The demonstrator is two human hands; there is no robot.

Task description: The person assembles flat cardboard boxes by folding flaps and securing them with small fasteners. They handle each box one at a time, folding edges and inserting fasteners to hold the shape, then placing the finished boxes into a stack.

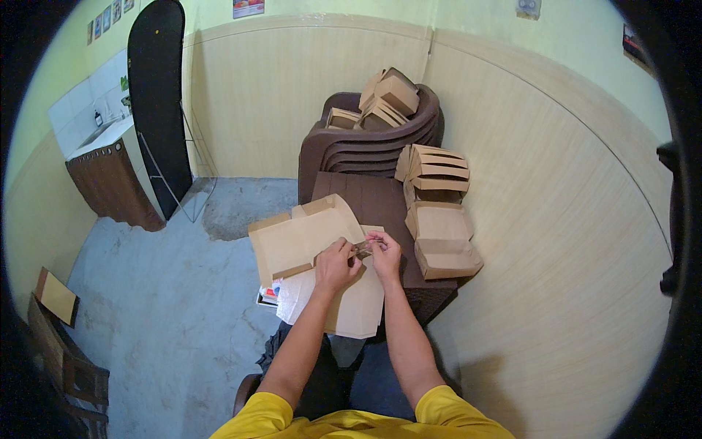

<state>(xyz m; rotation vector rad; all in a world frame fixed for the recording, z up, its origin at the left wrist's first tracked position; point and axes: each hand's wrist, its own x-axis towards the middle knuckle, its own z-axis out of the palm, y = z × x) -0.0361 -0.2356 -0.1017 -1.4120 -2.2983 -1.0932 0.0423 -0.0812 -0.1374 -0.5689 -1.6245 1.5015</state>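
Observation:
A part-folded brown cardboard box (303,238) lies on the dark brown table in front of me, its far edges and one side standing up. Flat cardboard sheets (356,307) lie under its near side, toward my lap. My left hand (338,265) rests at the box's right corner with its fingers curled in. Just to the right, my right hand (385,254) is closed in a pinch. Between the fingertips of both hands is a small brownish, partly shiny piece (362,249), too small to name.
Folded cardboard boxes (444,238) stand along the table's right side by the wall. More boxes (395,91) sit on stacked brown plastic chairs (333,143) beyond the table (347,192). A black ironing board (157,102) leans near a curtained sink (110,143). Wooden furniture (69,358) stands at lower left.

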